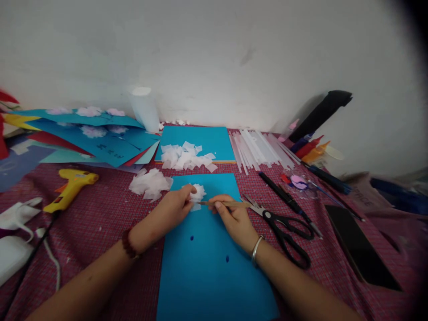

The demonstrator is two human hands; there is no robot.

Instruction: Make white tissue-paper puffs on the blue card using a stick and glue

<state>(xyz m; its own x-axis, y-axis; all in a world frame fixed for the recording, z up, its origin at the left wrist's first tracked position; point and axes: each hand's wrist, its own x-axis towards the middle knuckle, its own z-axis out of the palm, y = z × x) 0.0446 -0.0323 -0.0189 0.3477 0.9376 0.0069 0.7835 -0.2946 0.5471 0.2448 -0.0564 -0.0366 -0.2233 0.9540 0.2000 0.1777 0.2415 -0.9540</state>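
A blue paper sheet lies in front of me on the red checked cloth. Near its top sits a small clump of white tissue pieces. My left hand pinches that clump with fingers closed on it. My right hand grips a thin wooden stick lying sideways, its tip touching the tissue. Two dark dots mark the sheet below my hands.
Black-handled scissors lie right of the sheet, then a black pen and a dark phone. A yellow glue gun lies at left. Loose tissue piles, another blue sheet, white strips, glue bottles are behind.
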